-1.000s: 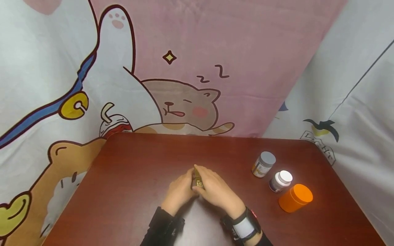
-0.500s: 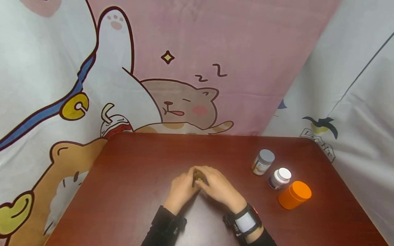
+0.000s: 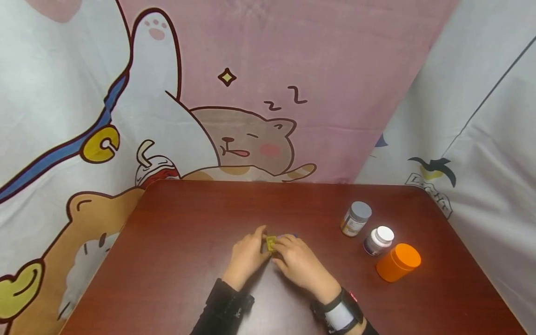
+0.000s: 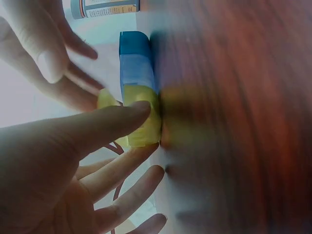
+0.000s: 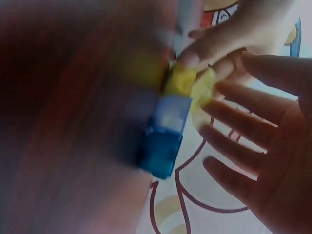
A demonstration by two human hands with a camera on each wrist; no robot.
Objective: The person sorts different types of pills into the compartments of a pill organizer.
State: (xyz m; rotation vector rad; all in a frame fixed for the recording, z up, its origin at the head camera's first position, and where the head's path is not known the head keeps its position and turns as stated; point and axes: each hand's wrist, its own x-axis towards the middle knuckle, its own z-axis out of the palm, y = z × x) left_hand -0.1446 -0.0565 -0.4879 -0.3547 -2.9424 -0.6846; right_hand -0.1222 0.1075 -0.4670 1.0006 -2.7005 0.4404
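A small pill organizer with yellow (image 4: 141, 117), pale violet (image 4: 139, 70) and blue (image 4: 135, 44) sections lies on the table. In the head view its yellow end (image 3: 271, 243) shows between the hands, and most of the rest is hidden under the right hand. My left hand (image 3: 248, 256) pinches the yellow section between thumb and index finger; its other fingers are spread. A yellow lid (image 5: 204, 87) stands raised from that section. My right hand (image 3: 299, 265) is over the organizer, its fingers extended, with fingertips at the raised lid; whether they touch it I cannot tell.
On the right of the brown table (image 3: 188, 218) stand a white bottle with a grey cap (image 3: 356, 218), a smaller white-capped bottle (image 3: 378, 240) and an orange jar (image 3: 398, 263). A cartoon-printed cloth (image 3: 335, 70) hangs behind the table.
The right hand has drawn slightly away to the right from the left hand, and its fingers have straightened. The yellow section and blue end now show. The left hand stays nearly in place.
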